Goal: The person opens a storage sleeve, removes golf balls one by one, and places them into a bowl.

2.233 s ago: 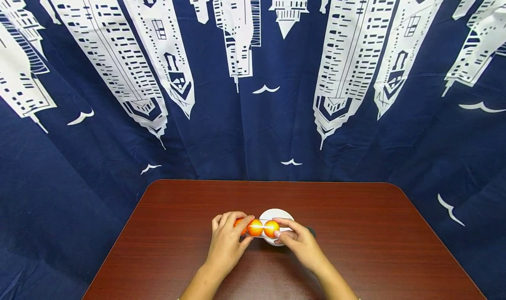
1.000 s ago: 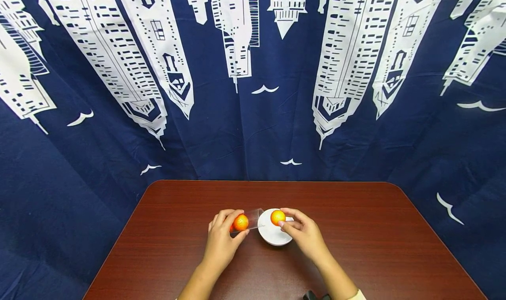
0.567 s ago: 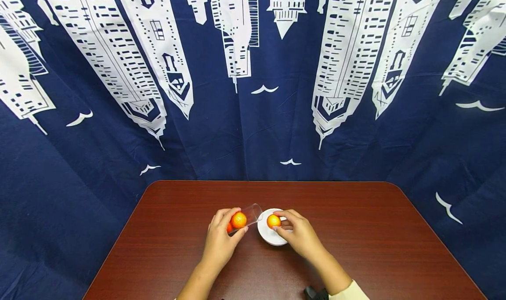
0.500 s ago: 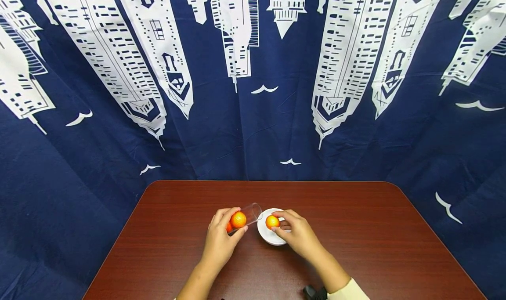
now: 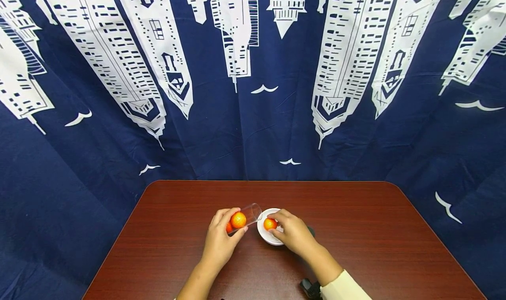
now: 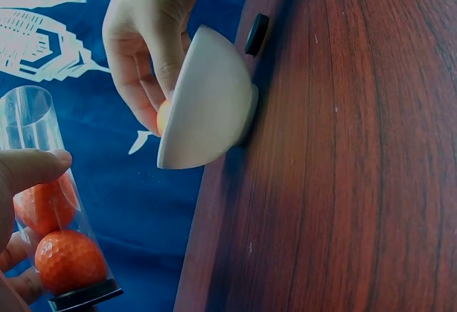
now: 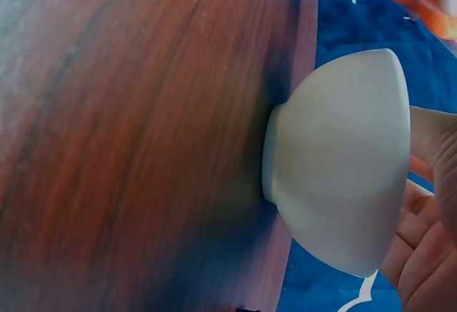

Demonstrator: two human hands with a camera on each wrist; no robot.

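Note:
My left hand (image 5: 222, 237) grips a clear plastic tube (image 5: 253, 211), tilted, its uncapped end up and toward the bowl. Two orange golf balls (image 6: 70, 260) sit inside it, down by its black end cap (image 6: 86, 296). My right hand (image 5: 294, 234) pinches another orange golf ball (image 5: 270, 224) between thumb and fingers, over the inside of a white bowl (image 5: 272, 242). In the left wrist view this ball shows only partly, at the bowl's rim. The bowl stands upright on the table, seen from its side in the right wrist view.
The reddish-brown wooden table (image 5: 189, 203) has rounded far corners. A black round cap (image 6: 257, 35) lies on it to the right of the bowl. Behind hangs a navy cloth (image 5: 276, 128) with white buildings and birds. A black device (image 5: 310, 288) is at the right sleeve.
The right hand has drawn one golf ball out of the tube, then moved it left and lower into the bowl area. The left hand has tilted the tube's uncapped end upward.

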